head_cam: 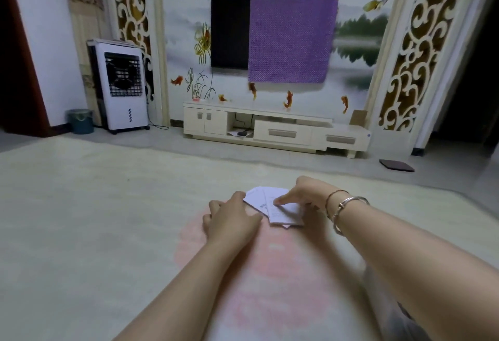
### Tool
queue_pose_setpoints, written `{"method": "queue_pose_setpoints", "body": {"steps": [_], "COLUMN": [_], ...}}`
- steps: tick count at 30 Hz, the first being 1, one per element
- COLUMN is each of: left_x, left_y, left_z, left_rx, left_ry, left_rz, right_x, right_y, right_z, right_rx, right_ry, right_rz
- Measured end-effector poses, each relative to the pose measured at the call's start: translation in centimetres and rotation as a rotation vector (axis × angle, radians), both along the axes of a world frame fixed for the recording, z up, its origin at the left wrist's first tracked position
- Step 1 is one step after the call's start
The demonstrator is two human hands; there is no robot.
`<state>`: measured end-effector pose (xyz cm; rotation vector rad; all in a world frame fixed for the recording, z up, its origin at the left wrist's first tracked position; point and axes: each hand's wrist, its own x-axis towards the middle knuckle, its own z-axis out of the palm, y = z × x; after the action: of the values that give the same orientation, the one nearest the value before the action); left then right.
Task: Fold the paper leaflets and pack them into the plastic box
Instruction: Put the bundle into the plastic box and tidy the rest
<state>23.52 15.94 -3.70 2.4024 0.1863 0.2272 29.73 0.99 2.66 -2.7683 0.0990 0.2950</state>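
Observation:
A small pile of white paper leaflets [280, 209] with printed text lies on the pale carpet [94, 219] in front of me. My right hand [305, 195] reaches over the pile from the right, and its thumb presses down on the top leaflet. My left hand [229, 218] rests at the left edge of the pile, fingers pointing left and loosely bent; its thumb side touches the paper's corner. Whether the left hand pinches the paper is hidden. No plastic box is in view.
The carpet has a pink patch [270, 273] under my forearms. Beyond it stand a low white TV cabinet [270, 130], a white air cooler [121, 84], a small teal bin [80, 120] and a dark mat [396, 165] on the grey floor.

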Motion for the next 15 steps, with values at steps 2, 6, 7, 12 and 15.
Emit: {"method": "queue_pose_setpoints", "body": {"steps": [2, 6, 7, 12, 15], "left_x": [0.3, 0.4, 0.3, 0.0, -0.1], "left_y": [-0.4, -0.3, -0.3, 0.0, 0.3], "left_z": [-0.2, -0.4, -0.4, -0.3, -0.4], "left_rx": [0.060, 0.039, 0.052, 0.030, -0.013], "left_ry": [-0.048, -0.069, -0.073, -0.081, -0.083], "left_rz": [-0.022, -0.029, -0.037, -0.048, -0.064], "right_x": [0.7, 1.8, 1.9, 1.7, 0.6], "right_y": [0.6, 1.9, 2.1, 2.9, 3.0], "right_z": [0.2, -0.1, -0.2, -0.4, -0.1], "right_rx": [0.011, 0.035, 0.069, 0.102, 0.123], "right_ry": [0.084, 0.232, 0.245, 0.260, 0.229], "right_rz": [-0.015, -0.070, -0.077, -0.068, -0.083]}}
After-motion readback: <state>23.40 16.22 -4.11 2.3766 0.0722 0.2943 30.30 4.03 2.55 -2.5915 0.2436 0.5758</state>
